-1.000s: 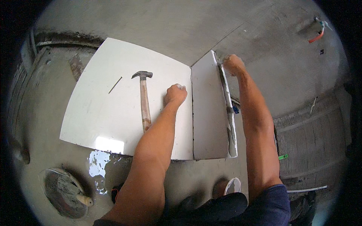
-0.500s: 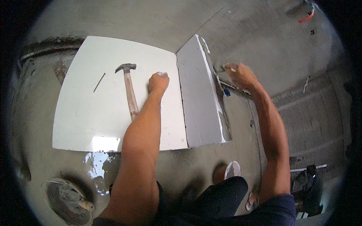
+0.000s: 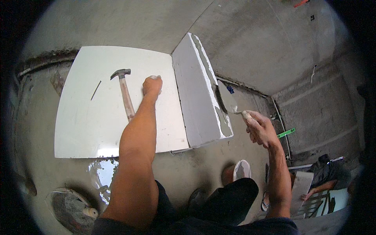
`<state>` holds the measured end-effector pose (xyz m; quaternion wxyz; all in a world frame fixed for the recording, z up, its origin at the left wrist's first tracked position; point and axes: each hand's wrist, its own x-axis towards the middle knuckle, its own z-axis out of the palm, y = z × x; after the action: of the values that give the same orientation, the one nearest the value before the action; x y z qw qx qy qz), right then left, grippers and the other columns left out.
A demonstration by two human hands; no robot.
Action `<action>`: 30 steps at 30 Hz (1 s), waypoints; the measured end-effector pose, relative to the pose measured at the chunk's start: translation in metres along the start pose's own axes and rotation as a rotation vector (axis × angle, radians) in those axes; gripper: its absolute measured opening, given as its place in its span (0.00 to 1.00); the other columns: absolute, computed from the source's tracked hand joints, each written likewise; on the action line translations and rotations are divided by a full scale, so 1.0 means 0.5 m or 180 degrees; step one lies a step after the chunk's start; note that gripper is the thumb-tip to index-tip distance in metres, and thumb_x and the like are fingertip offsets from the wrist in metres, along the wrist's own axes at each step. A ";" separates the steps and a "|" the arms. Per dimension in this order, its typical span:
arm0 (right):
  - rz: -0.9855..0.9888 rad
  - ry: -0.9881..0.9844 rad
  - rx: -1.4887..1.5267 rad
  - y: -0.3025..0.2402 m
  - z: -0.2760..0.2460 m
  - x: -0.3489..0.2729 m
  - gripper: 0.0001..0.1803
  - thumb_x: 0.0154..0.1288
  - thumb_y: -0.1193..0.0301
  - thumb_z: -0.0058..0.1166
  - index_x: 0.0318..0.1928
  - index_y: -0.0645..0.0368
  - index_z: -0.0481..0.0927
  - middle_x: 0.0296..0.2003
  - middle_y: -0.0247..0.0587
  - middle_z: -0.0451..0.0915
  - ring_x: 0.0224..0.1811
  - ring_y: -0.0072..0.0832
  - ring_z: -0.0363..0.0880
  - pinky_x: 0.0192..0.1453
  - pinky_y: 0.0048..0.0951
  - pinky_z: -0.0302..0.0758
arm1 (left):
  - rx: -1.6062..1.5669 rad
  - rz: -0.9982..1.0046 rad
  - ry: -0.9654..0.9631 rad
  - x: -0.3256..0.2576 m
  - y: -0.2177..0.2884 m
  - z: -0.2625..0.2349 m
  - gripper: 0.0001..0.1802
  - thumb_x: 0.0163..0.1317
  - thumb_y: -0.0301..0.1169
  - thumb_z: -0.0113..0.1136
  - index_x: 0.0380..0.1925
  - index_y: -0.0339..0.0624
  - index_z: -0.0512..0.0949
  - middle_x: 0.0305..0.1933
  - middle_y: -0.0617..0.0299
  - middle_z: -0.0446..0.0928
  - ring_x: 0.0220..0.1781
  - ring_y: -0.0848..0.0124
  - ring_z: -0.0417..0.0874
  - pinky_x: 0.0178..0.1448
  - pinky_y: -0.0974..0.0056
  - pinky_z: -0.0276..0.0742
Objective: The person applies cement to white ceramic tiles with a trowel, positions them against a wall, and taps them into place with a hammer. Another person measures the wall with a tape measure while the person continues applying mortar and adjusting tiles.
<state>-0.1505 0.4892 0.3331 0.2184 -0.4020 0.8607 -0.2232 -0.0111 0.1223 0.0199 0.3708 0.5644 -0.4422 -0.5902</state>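
Note:
My left hand (image 3: 152, 85) rests as a closed fist on a large white floor tile (image 3: 90, 125), close to its right edge. A hammer (image 3: 124, 93) with a wooden handle lies on that tile just left of my forearm, and a thin nail (image 3: 96, 90) lies further left. A second white tile (image 3: 197, 98) stands tilted on edge to the right, with grey mortar along its upper rim. My right hand (image 3: 259, 128) grips a trowel (image 3: 227, 100) whose blade touches that mortared rim.
Wet grey mortar covers the floor around the tiles. A round pan with mortar (image 3: 70, 205) sits at lower left. A green level (image 3: 286, 132) lies at the right. Another person (image 3: 327, 178) crouches at the lower right. My sandalled foot (image 3: 242, 170) is below the tilted tile.
My right hand has moved off the tilted tile's edge and now holds the trowel against it. The view has shifted, and my left fist stays on the flat tile.

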 end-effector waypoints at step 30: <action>0.0140 -0.0730 -0.0355 0.037 -0.060 -0.091 0.26 0.84 0.48 0.50 0.66 0.51 0.81 0.27 0.32 0.75 0.20 0.19 0.74 0.24 0.28 0.75 | 0.0481 0.0189 0.0114 0.026 -0.015 0.017 0.23 0.68 0.49 0.64 0.47 0.40 0.89 0.45 0.47 0.90 0.48 0.53 0.92 0.60 0.52 0.84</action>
<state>-0.1518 0.5419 0.3560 0.2976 -0.4175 0.8497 -0.1227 -0.0200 0.1134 0.0082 0.3523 0.5879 -0.4954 -0.5337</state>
